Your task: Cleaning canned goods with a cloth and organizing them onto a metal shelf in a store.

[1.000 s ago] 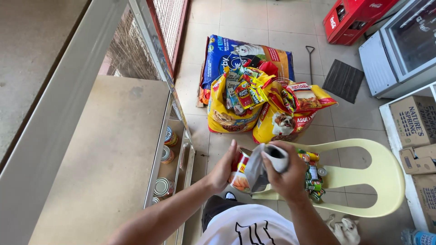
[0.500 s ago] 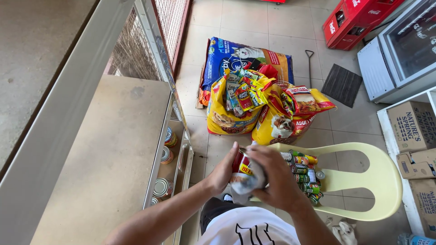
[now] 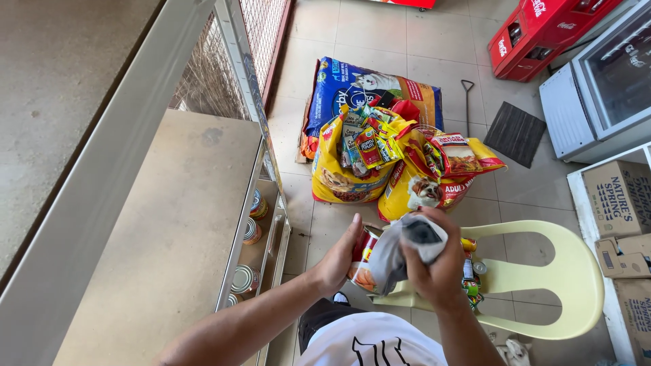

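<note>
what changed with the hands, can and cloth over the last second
The right hand slid the grey cloth down across the can half a second ago, then brought it back up over the can's top. The left hand kept its grip on the can's side throughout. The yellow chair, the pet food bags and the shelved cans stayed put.

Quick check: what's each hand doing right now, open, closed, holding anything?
Left hand: closed around a can, fingers wrapped on its side.
Right hand: closed on a grey cloth, pressed against the can.
</note>
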